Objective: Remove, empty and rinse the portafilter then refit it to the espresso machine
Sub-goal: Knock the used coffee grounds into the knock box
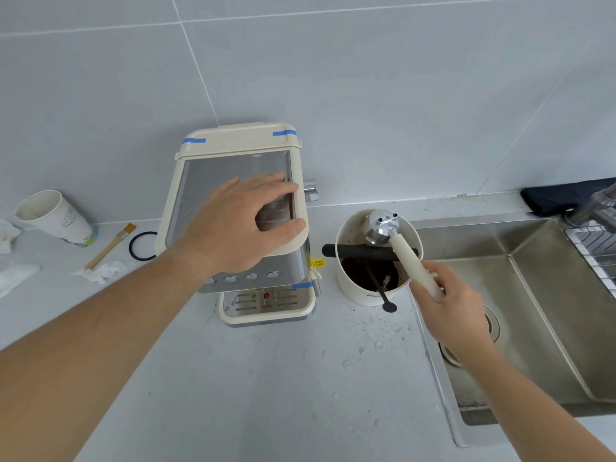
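Pale grey table point(233, 378) beneath tiled wall: the right hand point(456, 315) clasps the cream-handled steel portafilter point(405, 255), its long axis slanting up and away so the inverted basket sits over the round cream knock box point(363, 291). Just right of that grip lies the steel sink point(550, 328), likely next; the left hand point(243, 221) lies flat, fingers relaxed, atop the cream-and-steel espresso machine point(213, 181).

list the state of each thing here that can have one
portafilter: off the machine, upside down over the knock box
knock box: open, grounds inside
espresso machine: group head hidden
paper cup: tipped over
left hand: flat on the machine top
right hand: gripping the portafilter handle
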The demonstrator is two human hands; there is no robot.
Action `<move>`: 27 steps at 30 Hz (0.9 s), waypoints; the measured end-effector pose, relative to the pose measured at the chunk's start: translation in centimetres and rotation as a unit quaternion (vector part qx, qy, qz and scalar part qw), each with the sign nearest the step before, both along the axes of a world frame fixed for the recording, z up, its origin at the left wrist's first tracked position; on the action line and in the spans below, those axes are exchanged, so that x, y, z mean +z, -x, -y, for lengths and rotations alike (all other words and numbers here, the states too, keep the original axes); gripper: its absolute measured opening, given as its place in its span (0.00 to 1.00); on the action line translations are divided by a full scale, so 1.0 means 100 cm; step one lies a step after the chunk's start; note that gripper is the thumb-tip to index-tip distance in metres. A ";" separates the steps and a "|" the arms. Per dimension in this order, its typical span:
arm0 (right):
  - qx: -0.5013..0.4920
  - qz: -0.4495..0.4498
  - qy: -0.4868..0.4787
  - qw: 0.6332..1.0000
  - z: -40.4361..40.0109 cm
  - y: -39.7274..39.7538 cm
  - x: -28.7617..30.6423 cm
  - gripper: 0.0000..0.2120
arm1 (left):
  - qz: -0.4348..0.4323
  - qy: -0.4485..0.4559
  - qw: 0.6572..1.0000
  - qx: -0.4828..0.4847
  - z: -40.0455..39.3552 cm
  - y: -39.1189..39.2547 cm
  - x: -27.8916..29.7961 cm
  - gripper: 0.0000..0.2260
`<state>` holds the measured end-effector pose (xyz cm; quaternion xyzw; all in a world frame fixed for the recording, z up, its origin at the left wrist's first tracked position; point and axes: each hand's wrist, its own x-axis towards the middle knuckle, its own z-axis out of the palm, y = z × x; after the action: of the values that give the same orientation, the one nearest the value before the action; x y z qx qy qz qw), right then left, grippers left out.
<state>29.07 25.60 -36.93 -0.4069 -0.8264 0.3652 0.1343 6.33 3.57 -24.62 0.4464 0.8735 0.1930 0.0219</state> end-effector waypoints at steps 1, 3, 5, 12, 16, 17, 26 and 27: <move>-0.004 -0.015 0.006 1.000 0.002 -0.001 0.001 0.14 | -0.002 0.000 1.000 0.001 0.000 0.000 0.000 0.27; -0.006 -0.032 0.006 0.999 0.004 -0.003 0.000 0.16 | -0.001 0.001 1.000 0.001 0.000 0.001 -0.001 0.27; 0.001 -0.019 0.001 1.000 0.005 -0.002 -0.003 0.16 | 0.001 0.000 1.000 0.000 0.000 0.001 -0.001 0.27; 0.031 0.060 -0.015 0.998 -0.007 0.005 -0.004 0.16 | 0.006 0.000 1.000 0.002 0.000 0.003 -0.002 0.27; 0.033 0.054 0.012 0.998 -0.005 0.004 0.000 0.17 | 0.007 0.004 1.000 0.004 0.001 0.002 -0.002 0.28; 0.026 0.052 0.023 0.998 -0.005 0.005 0.001 0.17 | 0.007 0.005 1.000 0.004 0.000 0.002 -0.002 0.28; -0.036 -0.027 0.137 0.990 -0.002 0.003 0.005 0.09 | 0.012 0.006 1.000 0.002 0.000 0.001 0.000 0.29; -0.045 -0.056 0.182 0.981 -0.002 0.003 0.006 0.08 | 0.013 0.007 1.000 0.002 0.000 0.001 -0.001 0.29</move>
<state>28.81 25.76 -36.32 -0.4405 -0.7182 0.5251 0.1203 6.23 3.57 -24.68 0.4422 0.8752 0.1929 0.0362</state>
